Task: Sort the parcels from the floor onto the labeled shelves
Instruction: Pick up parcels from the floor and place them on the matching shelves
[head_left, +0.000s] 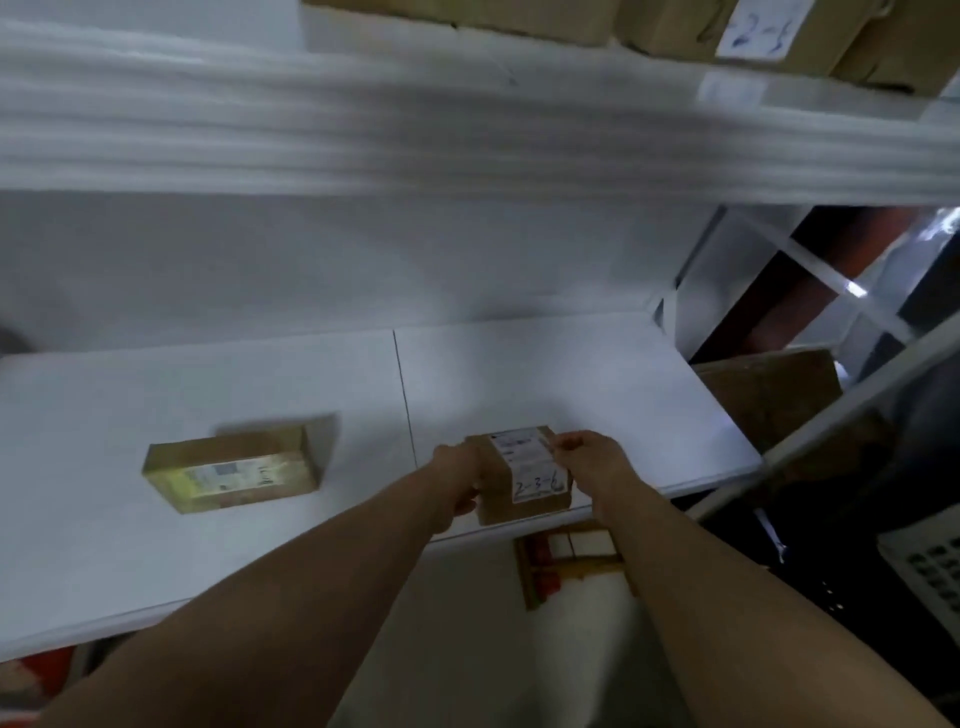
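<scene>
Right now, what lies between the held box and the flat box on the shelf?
Head view: only bare shelf with a thin seam, plus the left hand gripping the held box; the flat box sits apart.

Head-worn view, looking forward and down, close over white shelf (260, 395)

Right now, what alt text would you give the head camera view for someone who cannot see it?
A left hand and a right hand hold a small cardboard parcel, hand-marked 2-3-6, at the front edge of a white shelf. A flatter parcel lies to its left on the same shelf; more boxes sit on the shelf above.
</scene>
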